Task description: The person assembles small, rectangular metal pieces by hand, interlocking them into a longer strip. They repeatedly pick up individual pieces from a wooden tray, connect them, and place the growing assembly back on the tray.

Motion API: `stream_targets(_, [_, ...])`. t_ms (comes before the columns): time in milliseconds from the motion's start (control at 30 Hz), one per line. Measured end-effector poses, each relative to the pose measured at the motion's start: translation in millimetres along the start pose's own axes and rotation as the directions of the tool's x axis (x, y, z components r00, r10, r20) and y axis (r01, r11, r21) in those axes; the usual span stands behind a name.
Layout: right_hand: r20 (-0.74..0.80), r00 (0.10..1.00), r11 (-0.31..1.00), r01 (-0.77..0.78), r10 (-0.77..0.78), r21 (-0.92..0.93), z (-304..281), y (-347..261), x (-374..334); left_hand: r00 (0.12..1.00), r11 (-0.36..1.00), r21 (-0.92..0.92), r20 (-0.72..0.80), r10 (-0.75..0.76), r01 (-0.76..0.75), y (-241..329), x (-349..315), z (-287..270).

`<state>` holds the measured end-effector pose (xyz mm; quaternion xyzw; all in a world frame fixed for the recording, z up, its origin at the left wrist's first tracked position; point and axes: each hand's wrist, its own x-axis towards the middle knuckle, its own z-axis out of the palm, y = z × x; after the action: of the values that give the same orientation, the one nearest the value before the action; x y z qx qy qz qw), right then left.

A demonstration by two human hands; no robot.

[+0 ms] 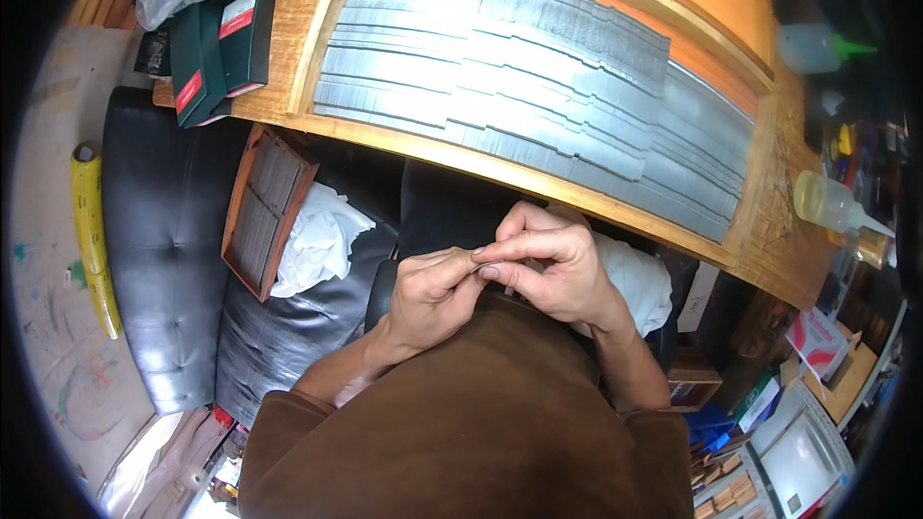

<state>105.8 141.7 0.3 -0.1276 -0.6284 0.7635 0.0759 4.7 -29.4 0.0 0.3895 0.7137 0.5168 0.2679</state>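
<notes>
Forearms [336,367] angled inward, left hand [433,298] and right hand [556,267] meet just in front of the worktop [784,264], each grip pinching, thumb against finger, a small thin piece [478,267] held between the two.

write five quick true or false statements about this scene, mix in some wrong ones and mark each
1. The left hand and right hand pinch a small thin piece between their fingers. True.
2. The grey strips lie in a round bowl. False: the grey strips lie in rows on a wood-rimmed table.
3. A white cloth lies just right of the wooden box. True.
4. The yellow tube is on the person's right. False: the yellow tube is on the far left.
5. Dark boxes sit at the table's left end. True.
</notes>
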Motion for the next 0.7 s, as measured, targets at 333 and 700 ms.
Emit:
stream_targets(333, [-0.004,0.999,0.999,-0.036,0.036,0.026,-2.4,1.3,-3.5,1.000,0.999,-0.044,-0.008,-0.015,0.014,2.3,1.1,5.8])
stream_targets(700, [-0.034,0.998,0.996,0.049,-0.052,-0.081,-0.1,-3.0,-3.8,0.999,0.998,-0.063,0.023,0.028,-0.026,-5.0,3.3,2.9])
